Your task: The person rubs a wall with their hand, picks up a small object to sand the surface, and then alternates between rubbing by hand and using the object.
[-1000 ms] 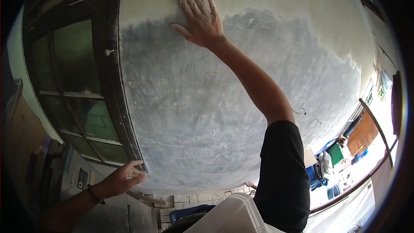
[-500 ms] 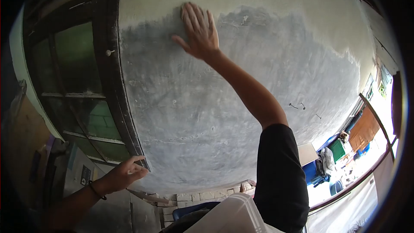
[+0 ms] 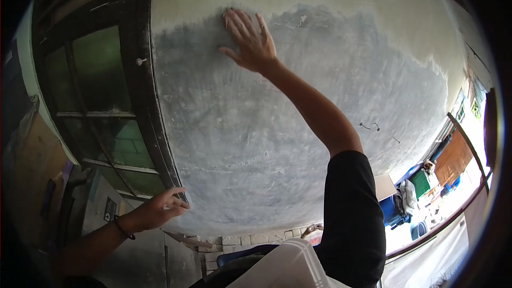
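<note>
My right hand [image 3: 250, 40] lies with its fingers spread on the wall [image 3: 256, 122], near the ragged line where grey plaster meets the pale paint above. Whether anything thin sits beneath the palm is hidden. Down at the left, my left hand [image 3: 160, 208] wears a dark band at the wrist. Its fingers are loosely bent and apart, with nothing visible in them, close to the lower corner of the dark window frame [image 3: 154, 112]. A whitish translucent plastic container [image 3: 288, 266] is right below me at the bottom edge.
Bent nails [image 3: 376, 126] stick out of the wall at the right. A small knob [image 3: 141, 62] sits on the window frame. Pale bricks [image 3: 232, 244] line the wall's foot. At the far right are a green box [image 3: 420, 183], bags and a brown panel [image 3: 453, 162].
My right hand has shifted slightly down and to the right on the wall, fingers still spread. My left hand has risen slightly, and the view has turned a little.
</note>
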A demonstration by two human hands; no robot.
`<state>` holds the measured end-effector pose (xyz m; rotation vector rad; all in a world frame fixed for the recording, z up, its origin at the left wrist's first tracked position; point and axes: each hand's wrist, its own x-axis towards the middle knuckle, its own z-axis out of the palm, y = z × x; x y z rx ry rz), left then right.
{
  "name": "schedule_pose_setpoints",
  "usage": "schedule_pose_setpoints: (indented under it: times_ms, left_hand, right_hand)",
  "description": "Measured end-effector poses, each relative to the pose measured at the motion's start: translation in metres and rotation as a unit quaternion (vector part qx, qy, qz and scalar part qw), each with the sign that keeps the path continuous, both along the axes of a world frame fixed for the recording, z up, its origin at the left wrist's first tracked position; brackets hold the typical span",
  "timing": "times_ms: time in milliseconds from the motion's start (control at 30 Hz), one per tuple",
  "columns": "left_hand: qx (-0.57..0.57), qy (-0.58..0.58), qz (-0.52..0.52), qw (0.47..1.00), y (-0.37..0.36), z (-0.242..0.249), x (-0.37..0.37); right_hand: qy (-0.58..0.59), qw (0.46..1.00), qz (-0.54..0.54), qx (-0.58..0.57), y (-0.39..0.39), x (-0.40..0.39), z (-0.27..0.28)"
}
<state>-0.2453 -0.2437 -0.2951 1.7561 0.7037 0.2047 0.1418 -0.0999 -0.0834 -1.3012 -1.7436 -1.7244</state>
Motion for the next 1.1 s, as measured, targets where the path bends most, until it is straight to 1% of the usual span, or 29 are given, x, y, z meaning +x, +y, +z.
schedule_pose_setpoints:
  times_ms: [33, 67, 100, 167, 200, 267, 333, 400, 433, 500, 533, 600, 700, 733, 800, 867, 933, 1000, 1100]
  left_hand:
    - [0.023, 0.004, -0.02, 1.0, 0.0, 0.002, 0.001]
    - [0.025, 0.005, -0.02, 0.999, 0.001, 0.003, 0.001]
    - [0.02, 0.014, -0.023, 0.999, 0.002, 0.003, 0.001]
    - [0.014, 0.023, -0.027, 0.999, 0.0, 0.006, 0.001]
    - [0.012, 0.022, -0.011, 1.0, -0.002, 0.01, 0.0]
    - [0.009, 0.018, 0.007, 1.0, 0.001, 0.013, 0.0]
    - [0.006, -0.008, 0.008, 1.0, 0.0, 0.004, -0.002]
    - [-0.006, -0.004, 0.004, 1.0, -0.002, -0.002, 0.0]
    - [-0.008, 0.003, 0.002, 1.0, 0.0, -0.001, 0.002]
    - [0.004, 0.006, -0.006, 1.0, 0.001, 0.001, 0.003]
    - [0.003, 0.014, -0.016, 1.0, -0.001, 0.0, 0.003]
    - [0.015, 0.019, -0.024, 0.999, 0.004, 0.0, 0.004]
    - [0.027, 0.026, -0.023, 0.999, -0.002, 0.004, 0.002]
    - [0.036, 0.026, -0.016, 0.999, -0.003, 0.008, 0.002]
    - [0.016, 0.021, -0.021, 0.999, -0.005, 0.009, 0.002]
    - [0.004, 0.008, -0.024, 1.0, -0.007, 0.008, 0.003]
    - [0.003, 0.065, -0.041, 0.997, -0.007, 0.007, 0.006]
    - [0.0, 0.064, -0.044, 0.997, -0.006, 0.007, 0.004]
    - [0.003, 0.062, -0.045, 0.997, -0.003, 0.015, -0.001]
  right_hand:
    - [-0.006, 1.0, -0.004, 0.014, 0.002, 0.001, 0.014]
    - [-0.019, 0.998, -0.018, 0.057, 0.005, 0.0, 0.029]
    - [-0.017, 0.998, -0.018, 0.058, 0.007, -0.002, 0.035]
    - [0.021, 0.997, -0.003, 0.072, 0.012, -0.007, 0.04]
    - [0.021, 0.997, -0.004, 0.071, 0.009, -0.006, 0.033]
    - [0.058, 0.994, 0.084, 0.026, 0.009, 0.001, 0.005]
    - [0.07, 0.995, 0.066, -0.01, -0.003, 0.009, -0.037]
    - [0.081, 0.995, 0.028, -0.043, -0.014, 0.021, -0.059]
    - [0.077, 0.996, 0.027, -0.038, -0.015, 0.02, -0.051]
    - [0.078, 0.997, -0.014, 0.004, -0.01, 0.016, -0.031]
    - [0.08, 0.997, -0.018, 0.003, -0.006, 0.012, -0.021]
    - [0.103, 0.994, 0.044, 0.011, 0.004, 0.003, 0.009]
    - [0.111, 0.993, 0.047, -0.007, -0.007, 0.005, 0.0]
    - [0.108, 0.993, 0.051, -0.005, -0.01, 0.007, -0.01]
    - [0.108, 0.994, 0.019, -0.018, -0.015, 0.014, -0.047]
    - [0.109, 0.994, 0.022, -0.012, -0.013, 0.007, -0.038]
    - [0.111, 0.994, 0.022, -0.003, -0.008, 0.001, -0.016]
    - [0.111, 0.993, 0.034, 0.009, -0.001, -0.009, 0.01]
    - [0.094, 0.995, 0.018, -0.012, -0.008, 0.002, -0.003]
